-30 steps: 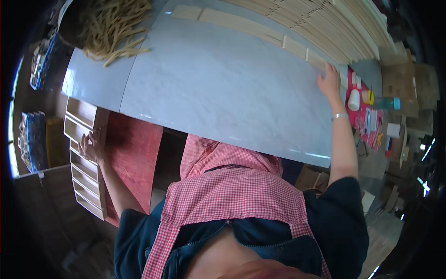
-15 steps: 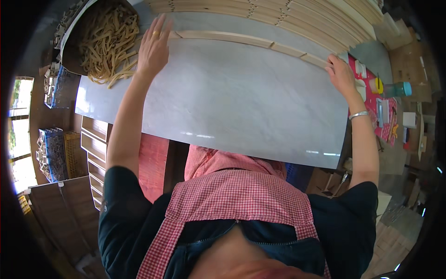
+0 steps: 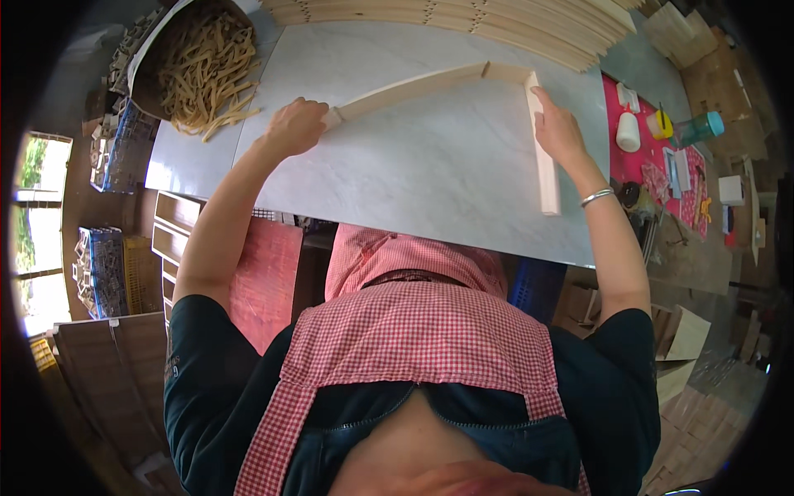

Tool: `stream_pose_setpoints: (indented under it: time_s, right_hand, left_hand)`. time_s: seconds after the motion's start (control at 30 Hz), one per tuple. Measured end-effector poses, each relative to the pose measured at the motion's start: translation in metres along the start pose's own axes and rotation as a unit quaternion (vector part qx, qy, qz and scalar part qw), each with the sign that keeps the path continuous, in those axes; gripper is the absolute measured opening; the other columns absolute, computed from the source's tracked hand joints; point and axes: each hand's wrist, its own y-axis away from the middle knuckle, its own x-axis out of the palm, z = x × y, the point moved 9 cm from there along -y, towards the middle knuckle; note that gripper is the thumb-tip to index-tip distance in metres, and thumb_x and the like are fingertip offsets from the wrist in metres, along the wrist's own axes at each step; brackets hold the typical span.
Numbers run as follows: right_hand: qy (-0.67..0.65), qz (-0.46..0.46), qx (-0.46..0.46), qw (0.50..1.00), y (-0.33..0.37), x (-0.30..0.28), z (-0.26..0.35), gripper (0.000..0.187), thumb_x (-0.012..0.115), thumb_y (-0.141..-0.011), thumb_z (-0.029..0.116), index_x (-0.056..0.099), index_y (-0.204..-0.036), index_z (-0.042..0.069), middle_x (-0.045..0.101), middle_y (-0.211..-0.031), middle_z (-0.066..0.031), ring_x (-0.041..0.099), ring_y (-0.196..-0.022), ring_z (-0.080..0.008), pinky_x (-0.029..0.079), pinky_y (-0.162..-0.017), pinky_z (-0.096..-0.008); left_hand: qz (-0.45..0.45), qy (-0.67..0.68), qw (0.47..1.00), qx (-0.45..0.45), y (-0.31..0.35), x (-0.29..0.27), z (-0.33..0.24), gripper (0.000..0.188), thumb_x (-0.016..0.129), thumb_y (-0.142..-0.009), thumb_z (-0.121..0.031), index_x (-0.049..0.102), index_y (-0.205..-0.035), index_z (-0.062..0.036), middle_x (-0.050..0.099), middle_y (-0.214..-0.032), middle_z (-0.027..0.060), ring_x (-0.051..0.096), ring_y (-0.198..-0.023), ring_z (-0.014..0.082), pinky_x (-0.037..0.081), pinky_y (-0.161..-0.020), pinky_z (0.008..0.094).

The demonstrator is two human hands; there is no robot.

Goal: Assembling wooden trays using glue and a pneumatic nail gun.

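Note:
A pale, jointed wooden strip (image 3: 418,85) stands on edge on the grey marbled tabletop (image 3: 389,178). Its long middle part runs across the table, and the right-hand segment is bent at a corner so that it points toward me. My left hand (image 3: 296,128) is closed around the strip's left end, whose tip the fingers hide. On the bent segment, just nearer than the corner, my right hand (image 3: 559,131) grips with fingers along the wood.
Stacked jointed wooden strips (image 3: 463,21) line the far edge. A container of tan bands (image 3: 207,78) is at the far left. To the right, a red surface (image 3: 616,91) bears a white bottle (image 3: 628,132) and a teal-capped jar (image 3: 699,129). Wooden frames (image 3: 176,212) stand by the table's left front.
The strip has come away from the stack toward me, and its right segment has folded inward. My left hand went from flat to closed on its end; both hands moved nearer each other.

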Motion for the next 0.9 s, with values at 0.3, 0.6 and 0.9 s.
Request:
stream_pose_setpoints:
  time_s: [0.3,0.6,0.9]
  right_hand:
    - [-0.079,-0.004,-0.313,0.947,0.050,-0.013,0.115,0.023,0.065,-0.087,0.007,0.065,-0.110,0.009,0.069,-0.094,-0.0135,0.064,-0.080,-0.0348,0.051,-0.070,-0.0428]
    - [-0.086,-0.061,-0.394,0.913,0.069,0.018,0.197,0.019,0.075,-0.085,0.018,0.059,-0.090,0.009,0.062,-0.078,-0.0066,0.060,-0.069,-0.0272,0.048,-0.063,-0.0366]
    - [-0.086,-0.040,-0.329,0.940,0.064,0.028,0.189,0.026,0.076,-0.085,0.023,0.054,-0.086,0.010,0.059,-0.067,-0.0031,0.059,-0.062,-0.0244,0.048,-0.061,-0.0363]
  left_hand:
    - [-0.036,0.291,0.956,0.004,0.024,-0.003,-0.026,0.064,0.053,-0.083,-0.003,0.043,-0.146,-0.0122,0.063,-0.118,0.0256,0.068,-0.091,0.0369,0.058,-0.075,0.0442]
    - [-0.090,0.495,0.859,-0.096,0.027,0.022,-0.029,0.042,0.068,-0.095,-0.034,0.063,-0.118,0.0004,0.066,-0.108,0.0152,0.065,-0.077,0.0214,0.056,-0.066,0.0306]
    - [-0.159,0.484,0.851,-0.125,0.034,0.034,-0.026,0.050,0.070,-0.093,-0.041,0.064,-0.122,-0.0007,0.069,-0.114,0.0148,0.070,-0.091,0.0272,0.059,-0.078,0.0366]
